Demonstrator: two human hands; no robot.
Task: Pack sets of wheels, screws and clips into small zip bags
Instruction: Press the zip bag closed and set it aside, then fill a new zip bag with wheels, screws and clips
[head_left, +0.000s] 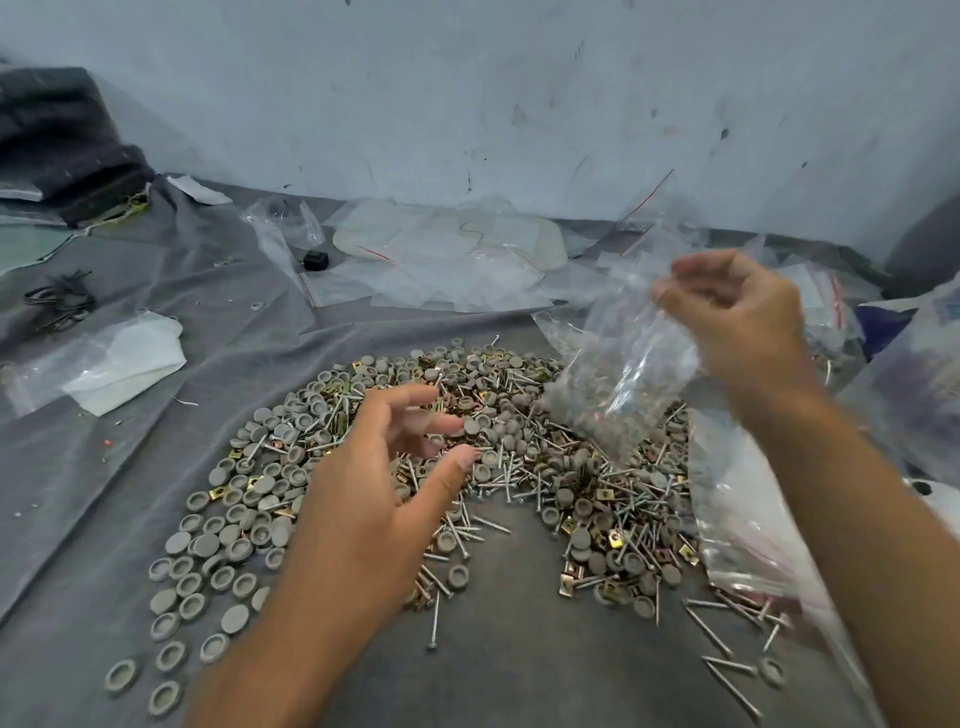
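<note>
Hundreds of wheels (228, 530), screws (519, 478) and clips (615, 540) lie heaped on the cloth (519, 649). Her right hand (737, 317) pinches a limp bag (623, 364) aloft; the left hand (374, 493) hovers loose-fingered, empty. That sagging mouth could spill pieces.

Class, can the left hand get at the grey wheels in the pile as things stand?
Probably yes: the left hand hovers open just above the grey wheels, holding nothing, with nothing between. The right hand holds the bag off to the side.
</note>
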